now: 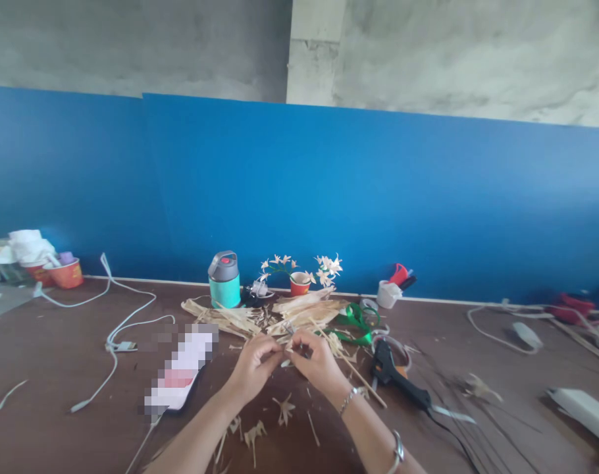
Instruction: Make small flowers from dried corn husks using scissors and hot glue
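My left hand [254, 368] and my right hand [318, 363] meet at the middle of the brown table, fingertips pinched close together. Between them is a small pale piece [286, 362], too small to make out clearly. Just beyond my fingers lie dried pale husks [304, 309] and more husk strips [225, 317]. A thin stick [363, 382] slants down to the right of my right hand. Star-shaped husk flowers [284, 409] lie nearer, between my forearms. Behind the husks, a red cup [299, 284] stands among white flowers [328, 268].
A turquoise flask [224, 283] stands at the back. Left are a phone [183, 372] and white cables [114, 329]. Right are a black glue gun [401, 375], green ribbon [356, 326], a white cup [388, 294] and a white box [583, 415]. A blue partition [329, 191] rises behind.
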Available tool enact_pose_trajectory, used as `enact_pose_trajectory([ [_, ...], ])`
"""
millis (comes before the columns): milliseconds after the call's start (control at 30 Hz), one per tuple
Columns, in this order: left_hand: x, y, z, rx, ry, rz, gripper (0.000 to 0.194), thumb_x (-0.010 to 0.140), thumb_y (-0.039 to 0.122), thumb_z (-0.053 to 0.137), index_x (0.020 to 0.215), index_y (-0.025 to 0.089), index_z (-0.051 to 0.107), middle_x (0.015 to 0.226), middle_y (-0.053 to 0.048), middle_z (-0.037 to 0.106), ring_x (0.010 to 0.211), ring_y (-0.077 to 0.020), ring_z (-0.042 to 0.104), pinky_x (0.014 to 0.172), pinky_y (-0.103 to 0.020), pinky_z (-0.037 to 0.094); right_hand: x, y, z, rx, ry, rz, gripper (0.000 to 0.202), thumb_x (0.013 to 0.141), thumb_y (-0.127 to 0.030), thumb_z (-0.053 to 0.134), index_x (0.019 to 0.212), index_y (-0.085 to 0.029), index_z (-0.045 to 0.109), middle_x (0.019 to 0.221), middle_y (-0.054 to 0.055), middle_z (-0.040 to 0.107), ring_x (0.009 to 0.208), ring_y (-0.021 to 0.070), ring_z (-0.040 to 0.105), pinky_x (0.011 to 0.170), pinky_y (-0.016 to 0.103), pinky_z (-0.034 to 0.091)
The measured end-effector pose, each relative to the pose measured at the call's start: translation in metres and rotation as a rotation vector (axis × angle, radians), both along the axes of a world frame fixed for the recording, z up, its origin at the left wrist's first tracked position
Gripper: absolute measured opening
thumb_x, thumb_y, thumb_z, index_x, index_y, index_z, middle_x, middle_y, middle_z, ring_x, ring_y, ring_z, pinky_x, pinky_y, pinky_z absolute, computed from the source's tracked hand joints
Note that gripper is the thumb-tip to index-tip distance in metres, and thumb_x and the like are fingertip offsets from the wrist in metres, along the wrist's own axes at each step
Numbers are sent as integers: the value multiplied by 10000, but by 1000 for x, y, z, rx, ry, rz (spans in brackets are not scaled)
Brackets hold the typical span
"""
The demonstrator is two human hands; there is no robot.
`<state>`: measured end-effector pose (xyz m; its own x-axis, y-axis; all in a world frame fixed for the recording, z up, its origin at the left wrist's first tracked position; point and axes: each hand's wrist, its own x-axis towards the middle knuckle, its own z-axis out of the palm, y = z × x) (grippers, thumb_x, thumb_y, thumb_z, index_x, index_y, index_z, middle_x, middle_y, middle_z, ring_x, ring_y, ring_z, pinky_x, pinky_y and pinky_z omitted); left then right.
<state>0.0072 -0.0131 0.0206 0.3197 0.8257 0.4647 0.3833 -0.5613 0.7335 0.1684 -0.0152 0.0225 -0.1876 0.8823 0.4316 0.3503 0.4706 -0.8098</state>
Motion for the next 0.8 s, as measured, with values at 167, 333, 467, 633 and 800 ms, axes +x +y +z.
enact_pose_trajectory([
  [167, 0, -2, 0, -59, -52, 21, 177, 774, 243, 546, 623, 190, 622, 657, -18, 582, 695, -172, 558, 682, -265, 413, -2, -1, 1, -6, 32, -17, 118, 700, -164, 570, 603, -184, 506, 615, -23, 483, 593, 124, 450, 569, 234, 365],
  [333, 1, -3, -1, -170, -85, -3, 158, 771, 267, 545, 717, 193, 674, 745, -35, 640, 752, -181, 589, 716, -268, 437, -3, -3, 3, 6, 29, -43, 147, 712, -188, 568, 584, -185, 494, 599, -27, 476, 579, 120, 443, 555, 229, 367],
  [467, 4, -4, -2, -243, -110, 36, 169, 757, 272, 545, 708, 183, 680, 719, -33, 650, 724, -184, 593, 682, -261, 448, -2, -3, 4, 11, 12, -31, 112, 721, -186, 548, 613, -185, 518, 622, -14, 502, 595, 129, 462, 572, 240, 383],
  [633, 6, -5, 0, -275, -126, 60, 172, 750, 279, 550, 689, 182, 680, 690, -25, 654, 695, -179, 592, 650, -248, 445, -3, -3, 4, -2, 12, -26, 143, 729, -207, 552, 596, -189, 502, 595, -24, 481, 580, 126, 452, 555, 236, 373],
  [800, 6, -5, -1, -255, -129, 64, 172, 744, 284, 562, 681, 178, 682, 685, -26, 656, 686, -177, 589, 650, -248, 440, -3, -3, 5, -9, 0, -42, 138, 731, -212, 550, 600, -186, 516, 597, -17, 498, 592, 134, 457, 571, 243, 372],
])
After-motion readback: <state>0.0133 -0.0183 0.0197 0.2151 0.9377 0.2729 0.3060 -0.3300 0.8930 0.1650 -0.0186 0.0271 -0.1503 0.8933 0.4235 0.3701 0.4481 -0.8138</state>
